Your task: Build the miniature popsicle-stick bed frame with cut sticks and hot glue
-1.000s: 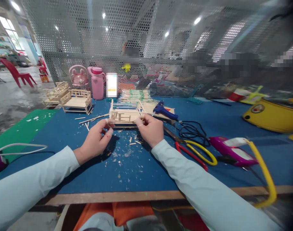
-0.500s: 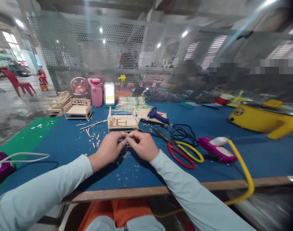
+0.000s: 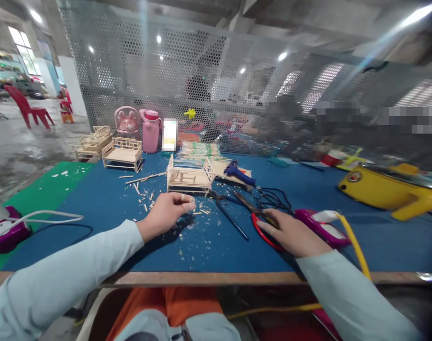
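Note:
My left hand (image 3: 166, 213) is closed in a pinch just in front of a small bed-like frame of thin wooden sticks (image 3: 190, 179). Whatever its fingertips may hold is too small to make out. My right hand (image 3: 295, 234) has its fingers closed over the handles of the scissors (image 3: 249, 203), which lie on the blue table. One red handle loop shows beside the fingers, while the yellow one is hidden under the hand. A dark, thin-handled tool, apparently pliers (image 3: 232, 218), lies left of the scissors.
Stick offcuts (image 3: 201, 211) litter the blue tabletop (image 3: 216, 251). Behind stand a blue glue gun (image 3: 239, 173), more small stick furniture (image 3: 121, 154), a pink flask (image 3: 151, 135) and a mesh screen (image 3: 137, 71). Right are a corded purple power strip (image 3: 318, 227) and a yellow pot (image 3: 382, 189).
My right hand has left the left hand's fingertips and moved right onto the scissors' handles. My left hand stays pinched near the stick frame. The view has shifted slightly.

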`<state>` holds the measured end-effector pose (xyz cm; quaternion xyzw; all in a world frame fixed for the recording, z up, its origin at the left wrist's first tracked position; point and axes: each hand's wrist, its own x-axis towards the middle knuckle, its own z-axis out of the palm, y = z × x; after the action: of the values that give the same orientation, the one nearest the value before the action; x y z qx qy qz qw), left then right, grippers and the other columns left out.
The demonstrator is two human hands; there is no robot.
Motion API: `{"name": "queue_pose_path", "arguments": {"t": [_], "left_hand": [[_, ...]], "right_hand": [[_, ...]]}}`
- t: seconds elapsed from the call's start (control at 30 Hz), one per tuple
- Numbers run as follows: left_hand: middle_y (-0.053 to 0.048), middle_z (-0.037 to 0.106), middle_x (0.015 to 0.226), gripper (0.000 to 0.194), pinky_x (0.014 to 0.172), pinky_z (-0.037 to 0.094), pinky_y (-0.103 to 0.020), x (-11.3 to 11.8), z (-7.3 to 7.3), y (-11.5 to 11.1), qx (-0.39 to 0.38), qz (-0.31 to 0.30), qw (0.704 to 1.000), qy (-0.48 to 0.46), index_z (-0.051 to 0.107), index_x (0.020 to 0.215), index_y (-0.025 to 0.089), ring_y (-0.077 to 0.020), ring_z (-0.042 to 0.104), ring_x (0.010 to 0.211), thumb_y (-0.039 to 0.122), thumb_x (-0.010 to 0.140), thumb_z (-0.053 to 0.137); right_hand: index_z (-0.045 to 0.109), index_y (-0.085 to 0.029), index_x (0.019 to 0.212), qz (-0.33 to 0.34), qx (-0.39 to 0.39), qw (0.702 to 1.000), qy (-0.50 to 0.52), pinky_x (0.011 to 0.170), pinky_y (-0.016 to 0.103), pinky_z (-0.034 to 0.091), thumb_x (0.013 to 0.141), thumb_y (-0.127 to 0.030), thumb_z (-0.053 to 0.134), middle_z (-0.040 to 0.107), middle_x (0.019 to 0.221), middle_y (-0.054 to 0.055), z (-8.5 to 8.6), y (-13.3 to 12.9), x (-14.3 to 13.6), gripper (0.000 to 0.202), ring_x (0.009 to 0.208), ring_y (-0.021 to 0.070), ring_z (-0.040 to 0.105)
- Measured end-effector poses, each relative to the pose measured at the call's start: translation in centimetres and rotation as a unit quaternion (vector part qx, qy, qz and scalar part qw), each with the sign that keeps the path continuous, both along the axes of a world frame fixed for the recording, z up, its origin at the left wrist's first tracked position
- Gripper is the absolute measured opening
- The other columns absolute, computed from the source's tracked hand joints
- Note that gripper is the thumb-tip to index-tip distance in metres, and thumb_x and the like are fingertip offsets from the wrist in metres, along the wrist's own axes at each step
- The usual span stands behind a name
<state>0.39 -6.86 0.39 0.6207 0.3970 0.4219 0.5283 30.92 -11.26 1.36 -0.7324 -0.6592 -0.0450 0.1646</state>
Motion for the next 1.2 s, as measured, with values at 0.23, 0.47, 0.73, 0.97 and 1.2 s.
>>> {"name": "queue_pose_path", "arguments": {"t": [0.23, 0.47, 0.73, 0.97, 1.2], "left_hand": [[-0.002, 0.067, 0.075, 0.014, 0.074, 0.045, -0.028, -0.1, 0.6, -0.4, 0.013, -0.006, 1.000, -0.002, 0.067, 0.072, 0.014, -0.0129, 0.057, 0.070, 0.026, 0.066, 0.066], [0.001, 0.062, 0.066, 0.019, 0.067, 0.041, -0.024, 0.1, 0.4, -0.5, -0.040, -0.022, 0.998, -0.052, 0.066, 0.068, 0.014, -0.0089, 0.051, 0.062, 0.031, 0.063, 0.070], [0.001, 0.058, 0.067, 0.029, 0.058, 0.041, -0.018, -0.4, 0.8, 0.1, -0.194, -0.066, 0.944, -0.257, 0.060, 0.070, 0.013, -0.0042, 0.048, 0.056, 0.033, 0.057, 0.077], [0.000, 0.061, 0.072, 0.033, 0.060, 0.041, -0.017, -0.3, 0.9, -0.6, -0.161, -0.103, 0.942, -0.276, 0.055, 0.068, 0.013, -0.0049, 0.052, 0.060, 0.031, 0.055, 0.079], [0.006, 0.045, 0.061, 0.033, 0.051, 0.034, -0.015, -0.1, 0.8, -0.9, -0.134, -0.090, 0.953, -0.257, 0.053, 0.065, 0.014, -0.0025, 0.038, 0.052, 0.036, 0.058, 0.077]], "right_hand": [[0.052, -0.016, 0.119, -0.030, -0.094, 0.992, 0.073, 0.058, 0.034, 0.051, 0.062, -0.031, 0.059, 0.070, 0.075, 0.008, 0.5, -0.9, -0.4, 0.059, 0.062, 0.0245, 0.065], [0.058, -0.020, 0.098, 0.074, -0.024, 0.964, 0.255, 0.067, 0.033, 0.051, 0.061, -0.040, 0.063, 0.067, 0.081, 0.006, 1.3, -3.4, -4.5, 0.042, 0.069, 0.0214, 0.062], [0.048, -0.021, 0.103, 0.166, -0.106, 0.852, 0.485, 0.037, 0.021, 0.036, 0.075, -0.043, 0.055, 0.047, 0.057, -0.005, 2.0, -3.0, -12.3, 0.036, 0.042, 0.0090, 0.043], [0.049, -0.021, 0.094, 0.153, -0.025, 0.805, 0.572, 0.038, 0.020, 0.031, 0.070, -0.042, 0.064, 0.045, 0.057, -0.007, 1.5, -2.3, -15.8, 0.035, 0.041, 0.0063, 0.039], [0.048, -0.021, 0.098, 0.168, 0.015, 0.806, 0.567, 0.045, 0.023, 0.036, 0.070, -0.038, 0.061, 0.048, 0.067, -0.005, 1.5, -2.5, -16.8, 0.035, 0.048, 0.0081, 0.043]]}}
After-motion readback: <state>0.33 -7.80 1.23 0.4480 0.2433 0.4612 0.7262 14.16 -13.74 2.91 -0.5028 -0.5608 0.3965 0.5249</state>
